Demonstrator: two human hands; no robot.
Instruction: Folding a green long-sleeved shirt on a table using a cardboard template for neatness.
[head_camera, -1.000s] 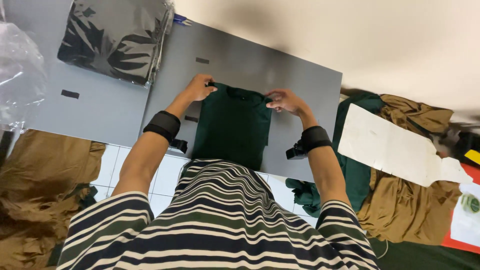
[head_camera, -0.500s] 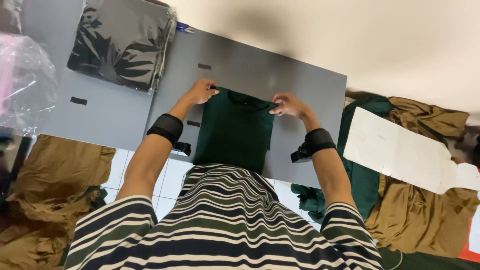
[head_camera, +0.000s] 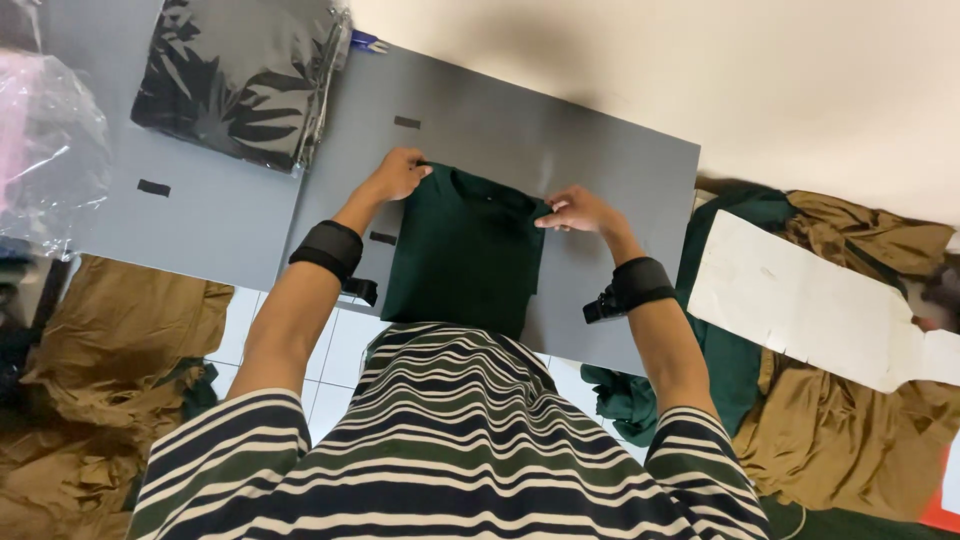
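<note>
The left hand grips the top left corner of a folded dark green shirt, fingers curled over the edge. The right hand pinches the top right corner of the same shirt. The two hands sit apart, one at each shoulder of the shirt. The shirt lies flat on a grey board, directly between the hands and running down toward the person's striped top. Each wrist wears a black band.

Up and to the left of the left hand lies a flat clear package holding a dark cloth with a grey leaf pattern, resting on a second grey board. Farther left is a crumpled clear plastic bag. To the right of the right hand, a white card template lies on a heap of brown cloth and green cloth. More brown cloth sits below the left arm.
</note>
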